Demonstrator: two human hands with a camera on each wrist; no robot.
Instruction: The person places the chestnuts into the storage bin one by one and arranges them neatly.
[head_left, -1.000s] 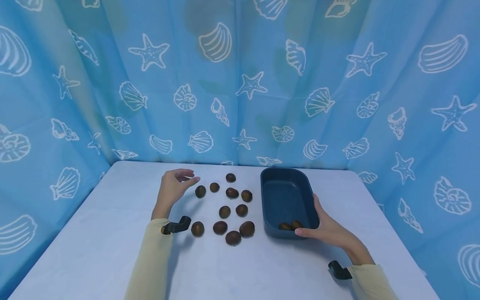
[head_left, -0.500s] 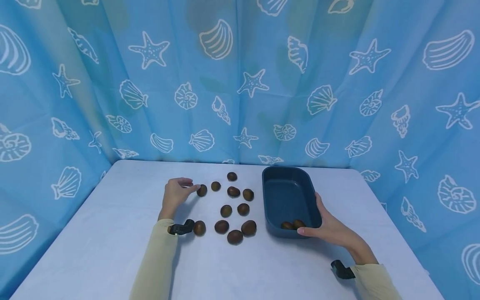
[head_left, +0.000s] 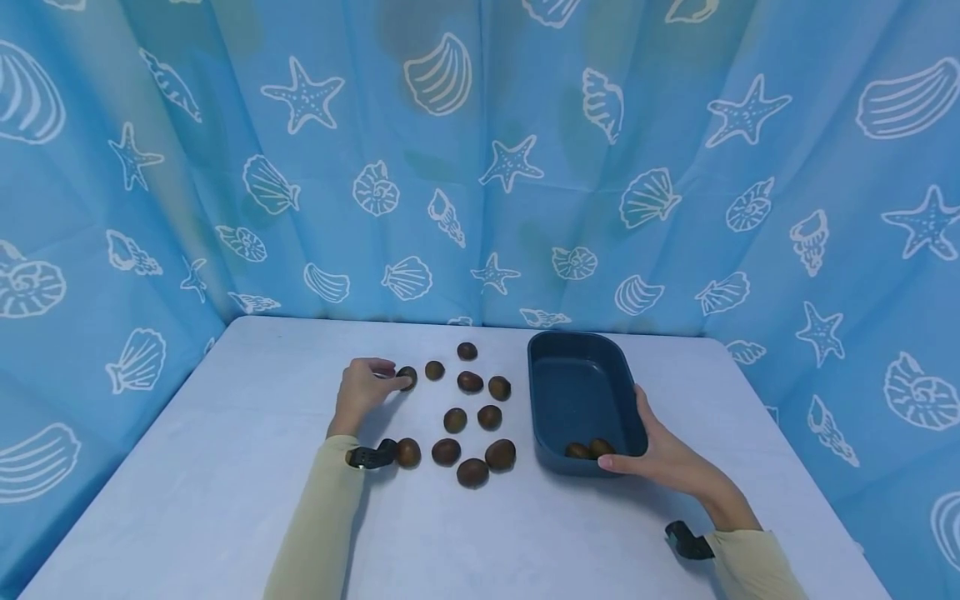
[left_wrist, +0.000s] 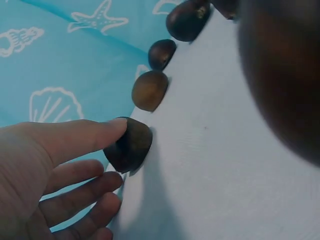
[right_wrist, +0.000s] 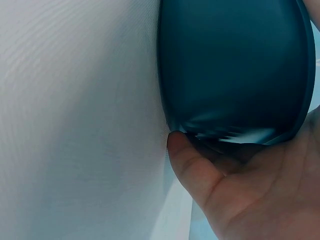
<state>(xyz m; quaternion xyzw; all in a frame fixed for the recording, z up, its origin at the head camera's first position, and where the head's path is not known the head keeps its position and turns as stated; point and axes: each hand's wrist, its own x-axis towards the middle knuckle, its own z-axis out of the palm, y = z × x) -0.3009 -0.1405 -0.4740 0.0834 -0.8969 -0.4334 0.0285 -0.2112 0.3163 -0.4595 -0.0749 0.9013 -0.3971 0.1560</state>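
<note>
At the far left of the group, my left hand (head_left: 365, 392) has its thumb laid against a brown chestnut (head_left: 407, 378). In the left wrist view, the thumb overlaps the chestnut (left_wrist: 129, 146) and the bent fingers (left_wrist: 95, 192) come up on its other side; it sits on the table. My right hand (head_left: 671, 458) grips the near right corner of a dark blue rectangular box (head_left: 535, 400), thumb at the near rim. Two chestnuts (head_left: 577, 451) lie in the box's near end. Only a bare part of the box (right_wrist: 235, 65) shows in the right wrist view.
Several more chestnuts lie scattered on the white table (head_left: 420, 542), between the left hand and the box. One chestnut (head_left: 408, 452) is right by the black left wrist camera (head_left: 372, 455). A blue shell-patterned curtain (head_left: 450, 167) hangs behind the table.
My left hand has moved right and slightly nearer, and its thumb now overlaps the far left chestnut. My right hand and the box stay as they were.
</note>
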